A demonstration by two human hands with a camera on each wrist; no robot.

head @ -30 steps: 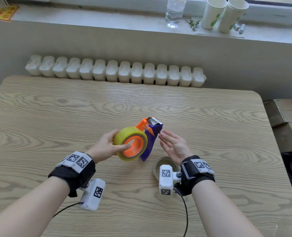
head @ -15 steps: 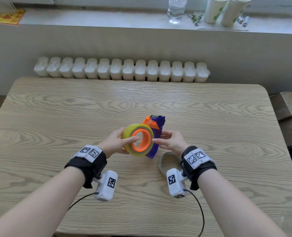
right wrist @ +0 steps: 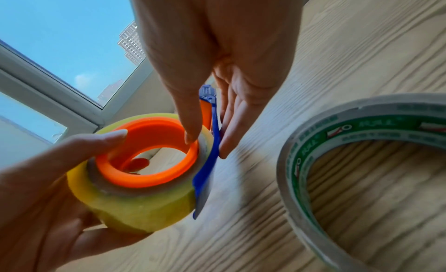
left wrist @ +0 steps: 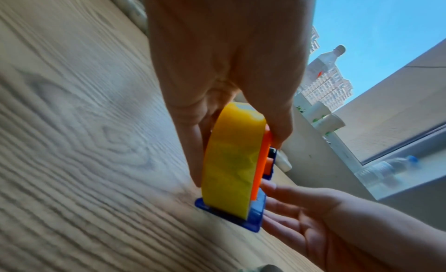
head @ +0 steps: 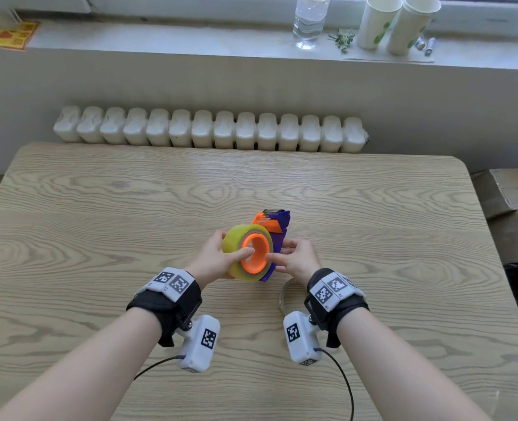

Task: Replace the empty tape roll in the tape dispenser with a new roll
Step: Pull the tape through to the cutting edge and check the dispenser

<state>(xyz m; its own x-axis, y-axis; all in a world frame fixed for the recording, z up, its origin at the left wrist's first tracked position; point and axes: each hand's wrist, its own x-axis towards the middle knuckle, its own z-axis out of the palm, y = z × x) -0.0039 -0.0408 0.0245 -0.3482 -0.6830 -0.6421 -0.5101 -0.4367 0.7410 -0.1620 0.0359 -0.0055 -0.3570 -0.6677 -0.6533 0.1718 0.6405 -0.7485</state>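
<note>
The left hand (head: 215, 259) covers the near-left side of the yellow roll (head: 236, 247), and its fingertips behind the roll are out of sight. The right hand (head: 294, 259) hides the dispenser's (head: 277, 235) back plate behind its fingers. The empty roll (right wrist: 362, 171) runs off the right wrist picture's edge; its green print is too blurred to read.
</note>
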